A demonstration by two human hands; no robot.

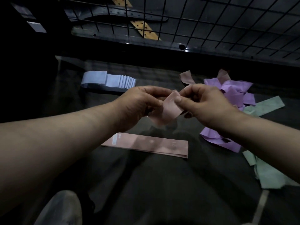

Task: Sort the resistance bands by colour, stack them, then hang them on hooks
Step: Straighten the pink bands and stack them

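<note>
Sorting was in hand. The left hand (141,103) and right hand (204,104), close together, both pinched a crumpled pink band (170,109) above the dark surface, apparently flattening it. The next move would call for smoothing it and laying it squarely on the flat pink stack (146,144) just nearer. Blue bands (108,81) lay stacked far left, while purple bands (233,93) and green bands (266,104) lay jumbled at right. Pale print on the pink stack was unreadable.

Far left: fanned stack (110,81)
Near centre: flat stack (146,145)
Right: heap (233,93)
Behind all: grid (211,21)
</note>
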